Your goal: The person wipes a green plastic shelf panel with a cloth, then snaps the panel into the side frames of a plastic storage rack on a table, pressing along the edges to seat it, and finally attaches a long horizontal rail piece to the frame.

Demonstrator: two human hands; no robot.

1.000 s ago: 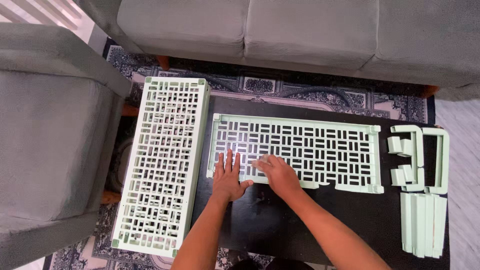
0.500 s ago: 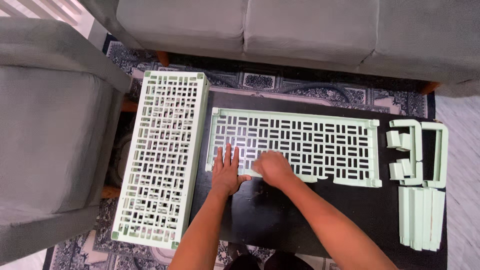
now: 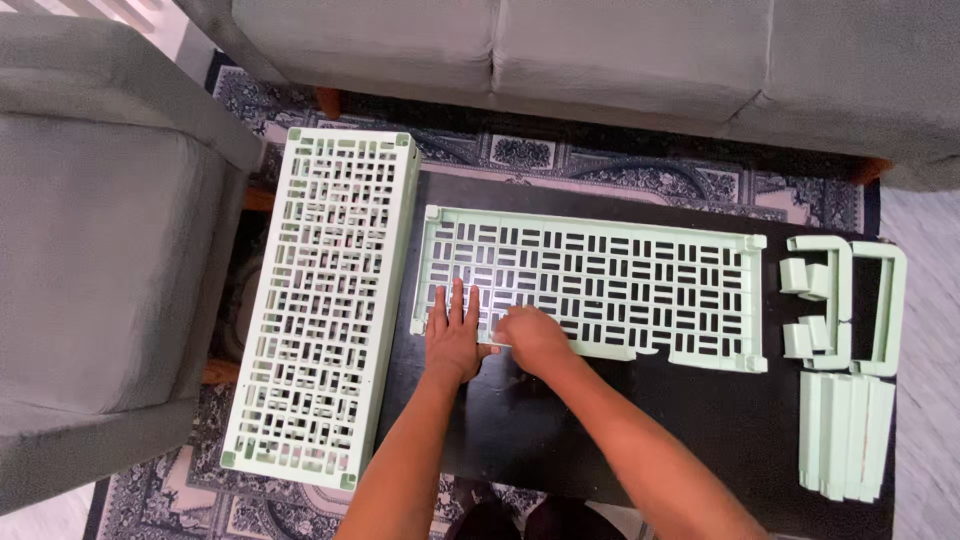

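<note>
Two hands work at the near edge of a pale green lattice panel (image 3: 600, 290) lying flat on a black desk (image 3: 520, 430). Head view: the left hand (image 3: 455, 340) lies palm down, fingers (image 3: 457, 300) straight and slightly spread, resting on the panel's near left corner. The right hand (image 3: 535, 340) sits just beside it, knuckles up, fingers curled under onto the panel's near rim; whether they pinch the rim cannot be told. The rim shows a broken notch to the right of the right hand. A second, longer lattice panel (image 3: 325, 300) lies to the left, overhanging the desk's left edge above a patterned rug (image 3: 520, 155). At the desk's right end lie two green U-shaped frames (image 3: 865, 305) with small blocks (image 3: 800, 305) beside them, and below these a row of green bars (image 3: 845, 435), well apart from both hands. A grey sofa (image 3: 600, 50) stands beyond the desk, a grey armchair (image 3: 100, 250) to the left.
</note>
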